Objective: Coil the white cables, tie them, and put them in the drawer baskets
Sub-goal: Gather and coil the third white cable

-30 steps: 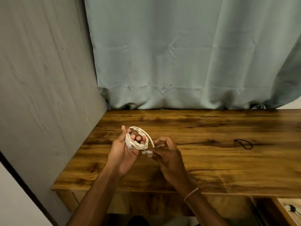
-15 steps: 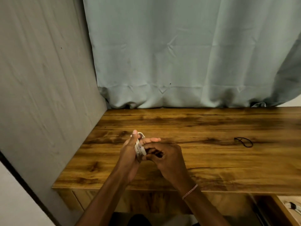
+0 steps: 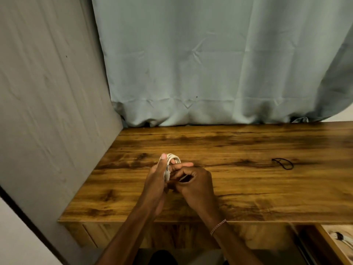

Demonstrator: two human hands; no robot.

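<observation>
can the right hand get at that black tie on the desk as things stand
Probably yes: the black tie lies alone on bare desk to the right hand's side, nothing between. But that hand is busy at the white cable coil.

No writing, label, brand mark or number can be read anywhere in this view; every visible surface is plain and unmarked.

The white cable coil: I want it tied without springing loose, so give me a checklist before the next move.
1. White cable coil gathered in left hand: ok.
2. Right hand at the coil, working its loose end: ok.
3. Loose end tucked in: cannot tell.
4. Black tie within the grip: not ok, it lies apart on the wooden desk.
5. Drawer open: ok.
</observation>
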